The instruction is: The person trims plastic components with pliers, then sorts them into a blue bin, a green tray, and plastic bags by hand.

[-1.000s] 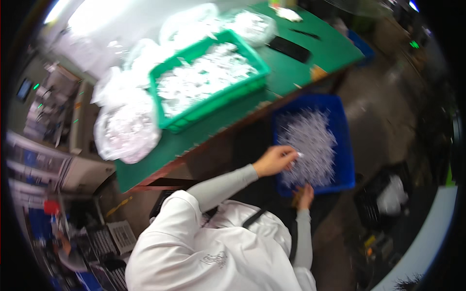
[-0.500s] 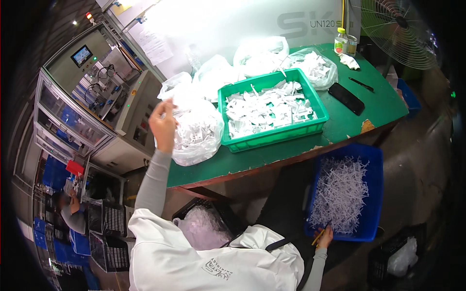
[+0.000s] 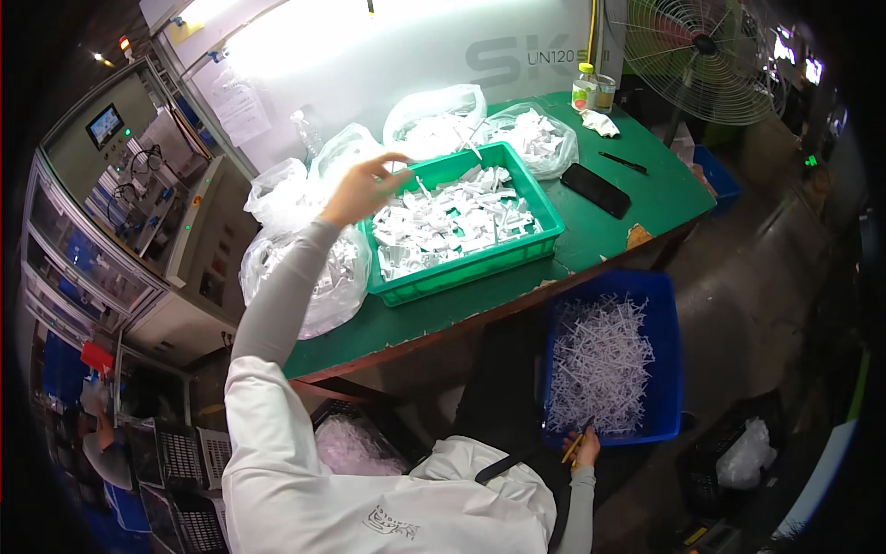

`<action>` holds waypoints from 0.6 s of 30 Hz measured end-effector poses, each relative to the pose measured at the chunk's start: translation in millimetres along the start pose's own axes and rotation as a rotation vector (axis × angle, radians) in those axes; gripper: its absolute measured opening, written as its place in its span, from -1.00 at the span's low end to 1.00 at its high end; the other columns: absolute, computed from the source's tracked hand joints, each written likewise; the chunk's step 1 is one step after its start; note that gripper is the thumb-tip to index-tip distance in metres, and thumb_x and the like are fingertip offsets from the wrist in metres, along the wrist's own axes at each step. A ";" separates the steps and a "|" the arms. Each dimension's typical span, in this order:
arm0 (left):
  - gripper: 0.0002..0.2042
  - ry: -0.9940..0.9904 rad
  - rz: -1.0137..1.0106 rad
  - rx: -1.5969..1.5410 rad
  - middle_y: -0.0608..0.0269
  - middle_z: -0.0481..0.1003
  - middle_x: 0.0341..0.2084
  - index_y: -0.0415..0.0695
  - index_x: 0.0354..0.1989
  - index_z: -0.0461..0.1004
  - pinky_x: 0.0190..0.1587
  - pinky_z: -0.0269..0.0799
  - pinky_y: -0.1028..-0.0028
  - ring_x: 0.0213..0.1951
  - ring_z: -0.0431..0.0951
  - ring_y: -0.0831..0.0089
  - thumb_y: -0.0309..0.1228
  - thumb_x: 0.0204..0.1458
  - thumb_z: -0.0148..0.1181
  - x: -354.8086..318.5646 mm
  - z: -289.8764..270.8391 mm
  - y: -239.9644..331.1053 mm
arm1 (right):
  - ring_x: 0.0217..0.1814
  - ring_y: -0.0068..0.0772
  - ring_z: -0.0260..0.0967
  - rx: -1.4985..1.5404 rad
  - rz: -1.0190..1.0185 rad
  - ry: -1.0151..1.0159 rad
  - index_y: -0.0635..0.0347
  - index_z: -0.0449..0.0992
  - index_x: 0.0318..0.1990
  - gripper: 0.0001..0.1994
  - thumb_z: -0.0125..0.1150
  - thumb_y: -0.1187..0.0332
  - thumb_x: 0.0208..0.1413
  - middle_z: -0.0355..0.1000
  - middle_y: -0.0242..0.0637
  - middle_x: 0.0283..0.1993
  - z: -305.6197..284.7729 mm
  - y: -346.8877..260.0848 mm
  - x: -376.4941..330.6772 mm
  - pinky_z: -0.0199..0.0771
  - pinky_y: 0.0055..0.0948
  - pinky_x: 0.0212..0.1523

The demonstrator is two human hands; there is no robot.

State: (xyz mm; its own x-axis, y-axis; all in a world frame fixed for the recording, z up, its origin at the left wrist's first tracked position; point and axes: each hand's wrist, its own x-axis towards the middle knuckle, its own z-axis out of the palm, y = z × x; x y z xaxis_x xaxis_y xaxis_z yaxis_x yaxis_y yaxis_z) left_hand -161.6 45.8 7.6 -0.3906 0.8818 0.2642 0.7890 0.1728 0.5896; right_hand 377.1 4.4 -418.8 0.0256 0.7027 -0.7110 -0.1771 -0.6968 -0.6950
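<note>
My left hand (image 3: pixel 364 188) reaches over the left rim of a green crate (image 3: pixel 471 268) with its fingers stretched out and slightly apart. Nothing shows between them. White plastic pieces (image 3: pixel 452 217) lie heaped inside the crate. Low on the right, my right hand (image 3: pixel 585 450) is closed around a thin tool with a yellow handle (image 3: pixel 571 449); its tip is too small to make out. This hand is at the near edge of a blue bin (image 3: pixel 666 369), which is filled with thin white plastic sprues (image 3: pixel 600 365).
Clear bags of white parts (image 3: pixel 318 291) surround the crate's left and back sides on the green table (image 3: pixel 591 235). A phone (image 3: pixel 596 190), a pen (image 3: pixel 623 162) and a bottle (image 3: pixel 584 88) lie or stand at the right. A fan (image 3: pixel 704 46) stands beyond.
My left hand has moved right, from above the bag of parts to the crate's left rim. My right hand stays by the blue bin with the yellow-handled tool. The whole view has shifted.
</note>
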 end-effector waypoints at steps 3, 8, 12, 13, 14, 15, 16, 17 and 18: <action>-0.62 -0.185 0.177 0.543 0.10 0.54 -0.48 0.09 0.00 0.43 -0.31 0.42 0.30 -0.43 0.53 0.16 -0.01 0.09 0.03 -1.2 51.2 10.9 | -0.45 -0.23 0.43 -0.010 0.030 0.000 0.14 0.28 -0.05 -0.60 -0.05 0.00 0.18 0.42 -0.15 -0.30 1.0 -2.0 -3.3 0.48 -0.27 -0.48; -0.85 0.167 0.168 0.063 0.19 0.52 -0.53 -0.13 -0.31 0.50 -0.40 0.41 0.47 -0.48 0.52 0.44 -0.33 0.03 0.18 -11.1 53.6 -5.0 | -0.42 -0.23 0.45 -0.003 0.003 -0.051 0.15 0.28 -0.03 -0.58 -0.06 -0.02 0.18 0.42 -0.16 -0.28 3.4 -3.0 -4.9 0.50 -0.30 -0.45; -0.77 0.087 0.133 -0.441 0.26 0.50 -0.29 -0.19 -0.10 0.40 -0.35 0.40 0.59 -0.40 0.47 0.60 -0.45 0.06 0.13 -31.7 63.7 46.7 | -0.39 -0.24 0.46 0.003 0.040 -0.025 0.14 0.27 -0.01 -0.57 -0.06 -0.02 0.17 0.43 -0.15 -0.25 -5.2 -4.4 -10.9 0.52 -0.32 -0.42; -0.78 -0.019 0.155 -0.536 0.26 0.50 -0.29 -0.19 -0.09 0.39 -0.32 0.39 0.61 -0.36 0.46 0.62 -0.50 0.07 0.10 -42.3 68.4 71.2 | -0.39 -0.24 0.46 0.015 0.046 -0.024 0.13 0.27 0.00 -0.57 -0.05 -0.02 0.17 0.43 -0.15 -0.24 -6.5 -3.8 -10.5 0.52 -0.32 -0.42; -0.77 -0.122 0.213 -0.621 0.25 0.49 -0.27 -0.20 -0.07 0.36 -0.30 0.39 0.63 -0.32 0.45 0.63 -0.53 0.09 0.07 -54.2 76.8 92.7 | -0.37 -0.24 0.46 0.017 0.044 -0.025 0.12 0.27 0.01 -0.56 -0.04 -0.02 0.17 0.42 -0.14 -0.22 -8.1 -1.6 -9.2 0.51 -0.31 -0.39; -0.78 -0.234 0.220 -0.712 0.24 0.49 -0.25 -0.21 -0.06 0.34 -0.29 0.39 0.64 -0.28 0.45 0.64 -0.53 0.11 0.04 -67.4 86.6 109.0 | -0.35 -0.23 0.45 0.012 0.051 -0.022 0.11 0.26 0.03 -0.55 -0.01 -0.02 0.15 0.42 -0.14 -0.21 -8.3 -1.2 -6.9 0.51 -0.29 -0.37; -0.78 -0.345 0.220 -0.861 0.23 0.48 -0.23 -0.22 -0.07 0.32 -0.31 0.40 0.64 -0.27 0.47 0.63 -0.54 0.11 0.06 -81.1 102.7 122.7 | -0.35 -0.24 0.45 0.013 0.040 -0.035 0.10 0.28 0.02 -0.56 0.01 -0.01 0.14 0.42 -0.15 -0.21 -9.1 -0.6 -3.9 0.50 -0.28 -0.37; -0.79 -0.437 0.295 -0.915 0.22 0.47 -0.24 -0.22 -0.10 0.30 -0.33 0.39 0.64 -0.29 0.47 0.62 -0.56 0.10 0.07 -94.2 123.6 129.4 | -0.35 -0.24 0.45 0.017 0.028 -0.042 0.10 0.29 0.01 -0.56 0.03 -0.01 0.13 0.42 -0.16 -0.21 -9.4 0.4 -2.7 0.50 -0.28 -0.37; -0.79 -0.484 0.386 -0.914 0.14 0.49 -0.23 -0.21 -0.13 0.28 -0.31 0.41 0.61 -0.30 0.47 0.58 -0.59 0.07 0.10 -106.2 147.7 133.4 | -0.35 -0.24 0.45 -0.001 0.030 -0.047 0.10 0.30 0.00 -0.56 0.05 -0.01 0.12 0.42 -0.17 -0.21 -4.3 -1.5 -1.7 0.49 -0.29 -0.39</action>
State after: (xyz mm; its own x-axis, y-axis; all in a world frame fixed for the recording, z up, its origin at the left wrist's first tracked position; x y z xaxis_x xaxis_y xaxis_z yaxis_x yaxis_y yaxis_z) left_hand 55.2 40.1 -54.6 0.1912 0.9196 0.3432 0.0923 -0.3650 0.9264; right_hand 381.6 3.6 -417.0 -0.0261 0.6873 -0.7259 -0.1763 -0.7179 -0.6734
